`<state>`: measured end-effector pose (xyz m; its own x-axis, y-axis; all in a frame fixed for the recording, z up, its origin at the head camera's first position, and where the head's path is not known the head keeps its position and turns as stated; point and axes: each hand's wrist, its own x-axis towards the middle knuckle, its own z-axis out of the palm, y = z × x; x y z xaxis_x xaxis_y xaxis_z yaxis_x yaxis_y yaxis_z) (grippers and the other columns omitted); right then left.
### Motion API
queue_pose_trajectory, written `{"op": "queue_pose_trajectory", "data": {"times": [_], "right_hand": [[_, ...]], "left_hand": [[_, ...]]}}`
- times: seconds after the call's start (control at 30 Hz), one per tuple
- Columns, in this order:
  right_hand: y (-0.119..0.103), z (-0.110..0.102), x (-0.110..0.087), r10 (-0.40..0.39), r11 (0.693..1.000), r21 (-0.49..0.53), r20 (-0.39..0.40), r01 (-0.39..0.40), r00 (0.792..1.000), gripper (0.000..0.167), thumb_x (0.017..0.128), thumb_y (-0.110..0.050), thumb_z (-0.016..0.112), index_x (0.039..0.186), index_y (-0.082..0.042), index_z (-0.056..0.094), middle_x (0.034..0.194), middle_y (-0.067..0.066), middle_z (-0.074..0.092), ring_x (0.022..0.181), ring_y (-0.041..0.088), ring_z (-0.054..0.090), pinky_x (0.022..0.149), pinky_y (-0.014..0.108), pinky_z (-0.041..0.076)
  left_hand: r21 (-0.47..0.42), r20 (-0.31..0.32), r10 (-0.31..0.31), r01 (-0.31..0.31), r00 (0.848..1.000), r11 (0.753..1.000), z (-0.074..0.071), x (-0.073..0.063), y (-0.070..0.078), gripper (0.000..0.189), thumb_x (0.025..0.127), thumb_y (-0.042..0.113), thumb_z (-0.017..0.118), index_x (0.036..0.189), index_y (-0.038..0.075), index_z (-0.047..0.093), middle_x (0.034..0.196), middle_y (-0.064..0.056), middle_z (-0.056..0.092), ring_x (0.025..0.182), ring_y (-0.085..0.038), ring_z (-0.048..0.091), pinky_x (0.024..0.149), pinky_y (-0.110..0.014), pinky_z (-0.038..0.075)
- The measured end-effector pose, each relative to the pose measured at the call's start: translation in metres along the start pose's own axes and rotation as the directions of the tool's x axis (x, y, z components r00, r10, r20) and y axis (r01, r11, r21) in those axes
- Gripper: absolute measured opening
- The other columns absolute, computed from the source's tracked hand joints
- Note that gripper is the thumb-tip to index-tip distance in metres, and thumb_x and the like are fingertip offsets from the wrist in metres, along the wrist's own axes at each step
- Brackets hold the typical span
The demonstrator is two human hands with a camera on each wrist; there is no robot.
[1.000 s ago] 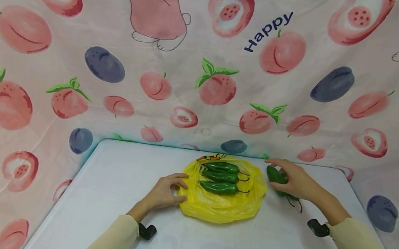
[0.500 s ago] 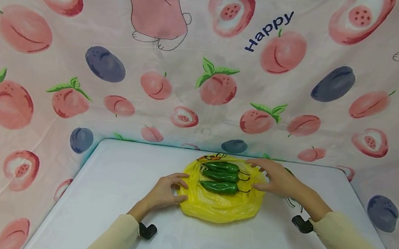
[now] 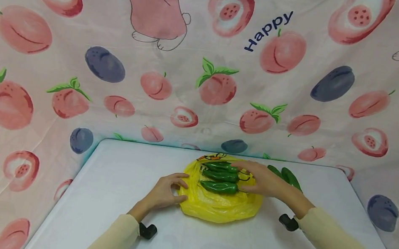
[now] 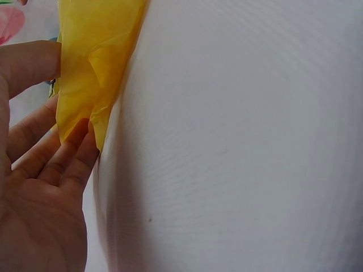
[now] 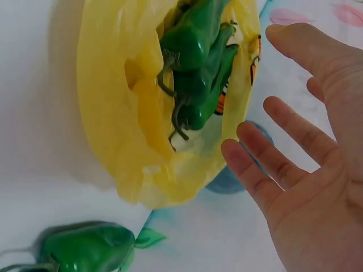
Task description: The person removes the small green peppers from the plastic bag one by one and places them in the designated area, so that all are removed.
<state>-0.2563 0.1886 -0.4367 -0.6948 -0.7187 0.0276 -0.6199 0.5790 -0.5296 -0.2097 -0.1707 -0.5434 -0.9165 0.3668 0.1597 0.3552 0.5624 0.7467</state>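
Note:
Three green chili peppers (image 3: 218, 186) lie side by side on the spread yellow plastic bag (image 3: 217, 212), their stems pointing right. My left hand (image 3: 164, 190) stays at the bag's left edge. In the left wrist view, its extended fingers (image 4: 65, 161) reach behind the translucent plastic. Over the bag's right side, my right hand (image 3: 262, 179) overlaps the pepper stems in the head view. From the right wrist, that hand (image 5: 317, 153) appears with fingers spread and nothing between them, beside the bag (image 5: 102, 85) holding the peppers (image 5: 195, 85).
Right of the bag, two more green chili peppers (image 3: 291, 178) lie on the white table (image 3: 120, 173), partly hidden by my right forearm. Behind the table's far edge hangs a peach-printed curtain (image 3: 180, 70).
My right hand has left the peppers at the right and moved left over the bag. Those two peppers now show behind the forearm. My left hand keeps its place.

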Motion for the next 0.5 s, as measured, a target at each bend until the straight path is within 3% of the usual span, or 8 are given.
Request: {"op": "queue_pose_trajectory", "data": {"times": [0.23,0.5], "right_hand": [[-0.003,0.014,0.012,-0.05,0.998,-0.04,0.031,0.051,0.998,0.066,0.089,-0.015,0.082,0.147,-0.007,0.052,0.133,0.017,0.062,0.119,0.037,0.059,0.099,0.057,0.05],[-0.005,0.03,0.022,0.021,0.997,-0.08,0.102,-0.013,0.995,0.064,0.09,-0.019,0.081,0.147,-0.015,0.054,0.147,0.007,0.057,0.132,0.032,0.052,0.112,0.057,0.038]], "left_hand": [[-0.002,0.002,0.012,-0.012,1.0,1.0,0.0,-0.001,0.0,0.021,0.083,0.021,0.085,0.102,0.019,0.076,0.143,0.0,0.06,0.102,-0.011,0.061,0.092,-0.033,0.052],[0.005,-0.002,0.022,-0.022,1.0,1.0,-0.001,-0.001,0.002,0.02,0.083,0.022,0.085,0.101,0.018,0.077,0.143,-0.002,0.061,0.102,-0.014,0.063,0.092,-0.035,0.052]]}}
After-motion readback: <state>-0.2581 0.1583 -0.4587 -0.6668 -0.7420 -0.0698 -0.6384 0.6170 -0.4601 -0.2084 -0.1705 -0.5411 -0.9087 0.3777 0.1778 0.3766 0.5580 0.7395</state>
